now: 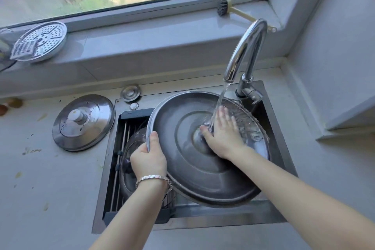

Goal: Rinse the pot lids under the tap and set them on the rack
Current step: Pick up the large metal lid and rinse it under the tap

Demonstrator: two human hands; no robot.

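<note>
Two bare hands work on one large steel lid (194,172), held tilted over the sink (280,148) with its hollow inner face toward us. Our left hand (149,160) grips the rim at the lid's nine o'clock, thumb curled over the inner face and fingers wrapped behind. Our right hand (223,136) holds nothing. It lies flat, fingers straight, pressing on the inner face just right of centre. Water (220,103) from the chrome tap (245,46) at one o'clock falls onto those fingers and fans across the lid toward three o'clock.

We judge this to be the rinsing step, with the hand rubbing the wet face. Next, the lid needs turning so the stream reaches its dry left half, then a lift over to the rack (116,184), which sits in the sink at nine o'clock, under our left hand.

What looks like a glass lid (134,142) already lies on that rack and takes up much of it, so the big lid may have to lean or overlap. A smaller steel lid (83,122) with a white knob waits on the counter (50,189) further out at nine o'clock. A small round metal cap (130,92) sits at eleven o'clock. On the windowsill, a perforated steamer plate (40,40) rests at ten o'clock and a brush (223,7) at twelve.
</note>
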